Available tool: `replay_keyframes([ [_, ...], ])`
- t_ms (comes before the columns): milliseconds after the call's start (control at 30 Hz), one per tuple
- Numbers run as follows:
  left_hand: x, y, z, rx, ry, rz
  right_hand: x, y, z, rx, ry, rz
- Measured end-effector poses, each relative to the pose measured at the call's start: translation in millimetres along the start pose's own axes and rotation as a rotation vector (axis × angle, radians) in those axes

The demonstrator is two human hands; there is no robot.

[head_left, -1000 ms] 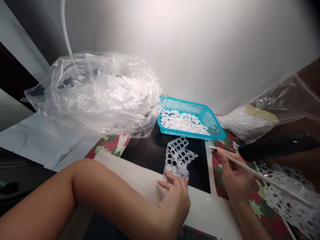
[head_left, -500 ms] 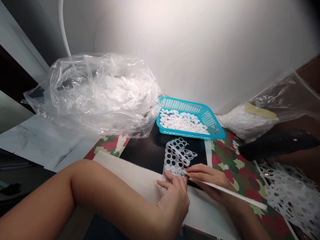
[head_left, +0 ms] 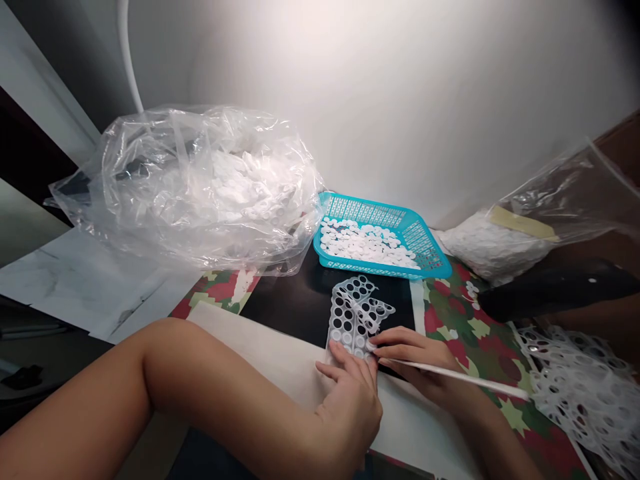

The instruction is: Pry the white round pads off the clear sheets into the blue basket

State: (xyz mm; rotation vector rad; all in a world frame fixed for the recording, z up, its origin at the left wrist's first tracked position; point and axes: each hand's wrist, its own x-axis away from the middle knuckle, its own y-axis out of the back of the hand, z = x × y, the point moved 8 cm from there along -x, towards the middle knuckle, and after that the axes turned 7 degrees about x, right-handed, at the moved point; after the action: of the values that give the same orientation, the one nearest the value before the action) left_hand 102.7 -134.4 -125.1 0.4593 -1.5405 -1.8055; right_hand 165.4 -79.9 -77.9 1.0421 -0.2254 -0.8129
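A white perforated sheet strip (head_left: 353, 313) lies folded on itself on the black surface, with white discs still in some holes near its lower end. My left hand (head_left: 350, 393) rests on the strip's lower edge, fingers spread and pressing it down. My right hand (head_left: 415, 353) touches the strip's lower right side with its fingertips. That hand grips a thin white stick (head_left: 465, 372), which runs out to the right beneath the fingers.
A turquoise plastic basket (head_left: 365, 212) holds many loose white discs. Clear plastic bags of white pieces (head_left: 200, 193) (head_left: 495, 243) stand on either side. A heap of punched white sheet (head_left: 580, 393) lies on camouflage-patterned cloth (head_left: 475, 340) at right, below a black object (head_left: 555, 290).
My right hand has moved left to the strip, and the stick has swung from pointing at the strip to lying low, pointing right. My left hand has stayed on the strip.
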Motion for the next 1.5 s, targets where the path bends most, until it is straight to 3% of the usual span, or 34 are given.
replay_keyframes([
  [467, 0.6, 3.0, -0.6, -0.045, -0.016, 0.006, 1.3, -2.4, -4.3, -0.046, -0.043, -0.005],
  [733, 1.2, 2.4, -0.8, -0.025, -0.009, 0.022, -2.3, 0.0, 1.6, 0.017, -0.014, -0.009],
  [933, 1.4, 4.1, 0.9, -0.012, -0.02, 0.025, 6.2, -10.4, -6.4, 0.123, 0.038, -0.044],
  [1167, 3.9, 8.5, 3.9, -0.033, -0.027, 0.0, 8.2, -16.6, -10.4, 0.187, -0.06, -0.04],
  [1300, 4.3, 9.5, 3.0, -0.048, -0.029, -0.043, 2.6, -2.0, -0.7, 0.206, -0.052, -0.194],
  [1500, 4.0, 9.7, 3.4, -0.042, 0.001, -0.068, 7.4, 16.2, -12.8, 0.138, -0.197, -0.433],
])
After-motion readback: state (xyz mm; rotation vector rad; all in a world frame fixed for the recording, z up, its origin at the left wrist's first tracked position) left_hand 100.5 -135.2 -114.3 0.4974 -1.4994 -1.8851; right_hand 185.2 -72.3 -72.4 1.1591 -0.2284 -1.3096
